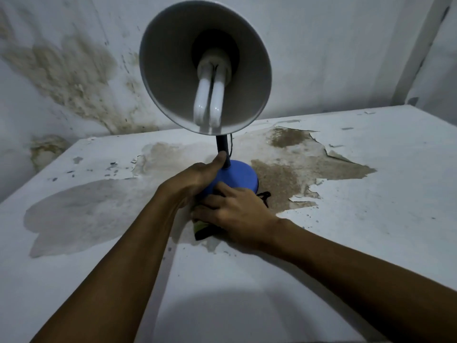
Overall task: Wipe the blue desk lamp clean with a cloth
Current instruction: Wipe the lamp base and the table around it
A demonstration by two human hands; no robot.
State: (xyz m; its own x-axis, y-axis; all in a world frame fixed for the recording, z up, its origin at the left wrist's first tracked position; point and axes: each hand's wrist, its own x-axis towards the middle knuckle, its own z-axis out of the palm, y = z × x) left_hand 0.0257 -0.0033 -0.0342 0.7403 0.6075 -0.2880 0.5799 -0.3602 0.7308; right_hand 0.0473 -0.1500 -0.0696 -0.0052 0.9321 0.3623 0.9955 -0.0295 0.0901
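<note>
The desk lamp stands on a white table, its round blue base (241, 177) in the middle of the view. A black neck (221, 147) rises to a wide shade (173, 78) that faces me, with a white bulb (209, 100) inside. My left hand (195, 179) grips the base's left side, thumb up against the neck. My right hand (235, 211) presses a dark and green cloth (201, 230) against the near side of the base, fingers curled over it. Most of the cloth is hidden under that hand.
The table top (371, 219) has peeling paint and brown bare patches around the lamp. A black cord (264, 195) lies just right of the base. Stained walls (74, 70) close in behind and to the left. The table's back edge runs close behind the lamp.
</note>
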